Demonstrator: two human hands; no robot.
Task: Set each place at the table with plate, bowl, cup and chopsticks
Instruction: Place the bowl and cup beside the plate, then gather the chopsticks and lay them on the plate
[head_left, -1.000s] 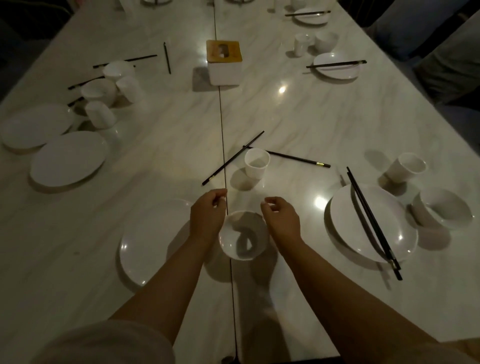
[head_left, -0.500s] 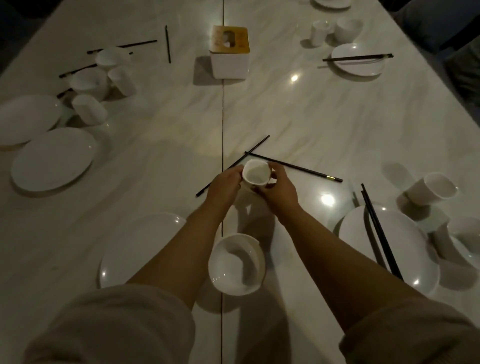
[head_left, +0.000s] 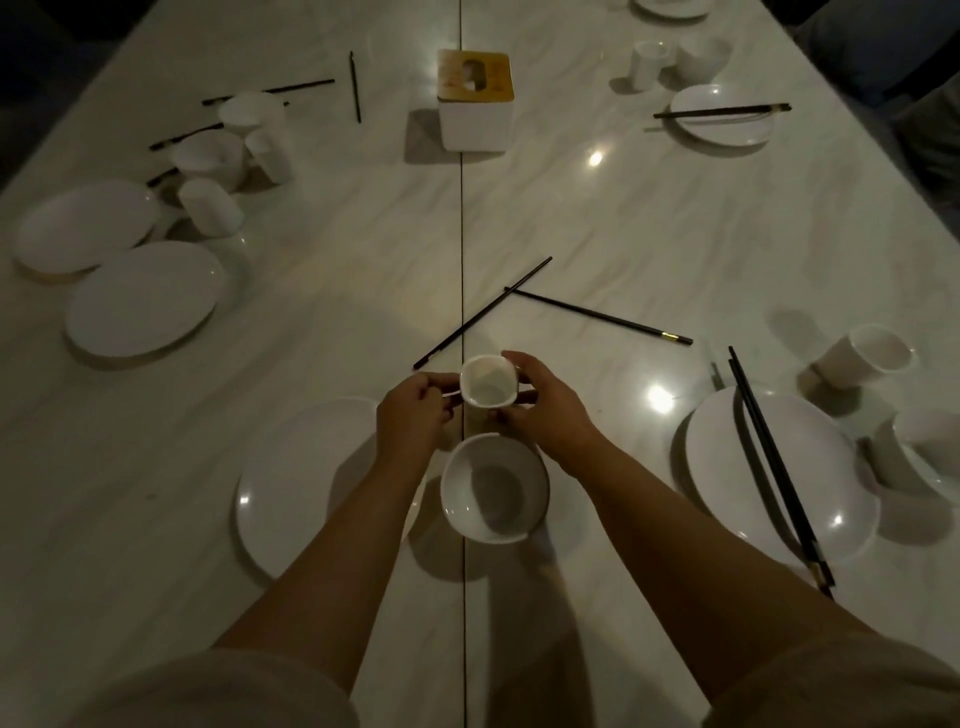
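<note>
Cup (head_left: 488, 382), small and white, sits just below the frame's centre, held from both sides above the table's centre seam. Starting at the far left, two empty plates (head_left: 140, 299) lie side by side, with a huddle of cups and bowls (head_left: 228, 150) and stray dark chopsticks above them in the upper left, none of it laid out yet. Moving in, a plate (head_left: 291, 483) rests in the lower middle-left, partly under the left forearm. The left hand (head_left: 410, 421) pinches the cup's left wall with curled fingertips; the right hand (head_left: 540, 405) wraps its thumb and fingers round the right wall. Directly below the cup stands a bowl (head_left: 493, 488), beside the plate's right edge. Above and right of the cup, two loose chopsticks (head_left: 597, 314) lie crossed at their tips. At the far right, a finished-looking place shows a plate with paired chopsticks (head_left: 769, 457), a cup lying tilted and a bowl at the frame edge.

The cup looks like glazed ceramic: light, rigid, smooth enough to slip, and liable to chip if knocked against the bowl. Holding it by the side walls near the rim, as here, seems the safest hold.
</note>
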